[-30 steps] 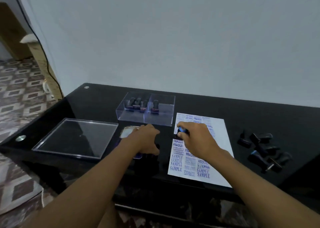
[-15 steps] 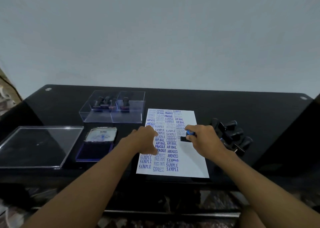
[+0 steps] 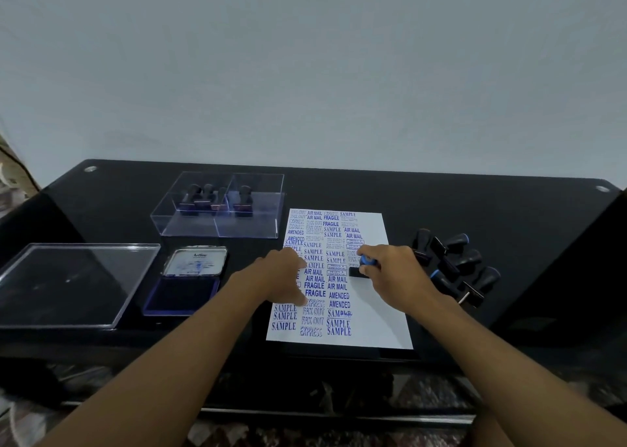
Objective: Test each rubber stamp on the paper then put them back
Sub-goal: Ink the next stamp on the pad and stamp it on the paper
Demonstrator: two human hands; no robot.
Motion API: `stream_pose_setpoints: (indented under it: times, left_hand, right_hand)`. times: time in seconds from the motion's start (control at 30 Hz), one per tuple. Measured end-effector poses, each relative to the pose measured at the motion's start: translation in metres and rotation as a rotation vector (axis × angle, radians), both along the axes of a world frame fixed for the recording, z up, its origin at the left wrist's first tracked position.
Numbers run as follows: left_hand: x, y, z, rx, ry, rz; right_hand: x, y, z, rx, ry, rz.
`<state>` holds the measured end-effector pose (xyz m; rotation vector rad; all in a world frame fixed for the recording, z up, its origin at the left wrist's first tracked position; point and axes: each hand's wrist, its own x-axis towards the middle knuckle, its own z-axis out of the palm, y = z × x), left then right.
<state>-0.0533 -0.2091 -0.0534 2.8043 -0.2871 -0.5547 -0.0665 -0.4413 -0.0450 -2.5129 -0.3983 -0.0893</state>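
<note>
Smudging is the main risk, I judge: if the left hand (image 3: 285, 278), lying spread and relaxed on the left part of the paper (image 3: 383, 321), lets the sheet slide, the print doubles over crowded marks. The stamp (image 3: 362, 267), upright with its base on the sheet just right of the left hand, sits under the fingertips of the right hand (image 3: 395, 275), which grasps its blue-banded handle. Tilting it would print unevenly. Loose stamps (image 3: 454, 266) lie on the counter (image 3: 509, 215) just right.

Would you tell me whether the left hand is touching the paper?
Touching: the head view shows the left hand resting flat on the paper.
</note>
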Motion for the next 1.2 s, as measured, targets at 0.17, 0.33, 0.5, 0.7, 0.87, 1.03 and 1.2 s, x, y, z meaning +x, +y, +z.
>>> stream_pose_setpoints:
  times: [0.17, 0.33, 0.5, 0.7, 0.87, 1.03, 1.2]
  left_hand:
    - [0.000, 0.003, -0.003, -0.007, 0.011, 0.026]
    - [0.001, 0.002, -0.005, -0.002, -0.006, 0.002]
    - [0.000, 0.005, -0.010, -0.027, -0.001, 0.020]
    - [-0.002, 0.000, -0.003, 0.003, -0.017, -0.021]
    - [-0.004, -0.002, 0.001, 0.013, -0.034, -0.039]
    - [-0.006, -0.004, 0.004, 0.030, -0.051, -0.056]
    - [-0.003, -0.001, -0.001, -0.014, -0.024, -0.019]
  right_hand:
    - [0.000, 0.001, 0.001, 0.003, 0.005, 0.013]
    - [0.001, 0.003, 0.000, -0.036, 0.014, 0.057]
    - [-0.002, 0.004, -0.002, -0.128, 0.015, 0.057]
    - [0.031, 0.010, 0.009, -0.281, 0.060, 0.044]
    - [0.023, 0.010, 0.010, -0.267, 0.059, 0.051]
    - [-0.002, 0.012, 0.005, -0.210, 0.067, -0.004]
    - [0.019, 0.012, 0.026, -0.154, 0.151, -0.025]
